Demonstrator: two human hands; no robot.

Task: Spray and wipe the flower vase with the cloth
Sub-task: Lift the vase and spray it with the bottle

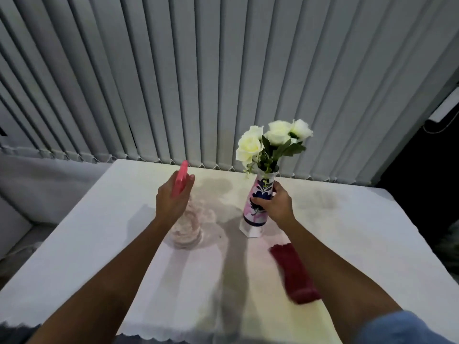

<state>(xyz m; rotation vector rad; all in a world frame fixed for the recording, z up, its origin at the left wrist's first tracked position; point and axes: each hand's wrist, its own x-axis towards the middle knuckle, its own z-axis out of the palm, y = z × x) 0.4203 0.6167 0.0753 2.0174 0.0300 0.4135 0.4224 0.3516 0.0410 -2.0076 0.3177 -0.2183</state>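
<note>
My left hand (pixel 171 201) grips the pink-topped spray bottle (pixel 185 219), my right hand (pixel 274 206) clasps the flower vase (pixel 258 194); the red cloth (pixel 294 274) lies unused, so wiping seems undone.

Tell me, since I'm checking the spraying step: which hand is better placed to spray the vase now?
The left hand. It already grips the spray bottle at its pink head, just left of the flower vase. The right hand is wrapped around the vase, steadying it, with the red cloth lying under its forearm.
</note>
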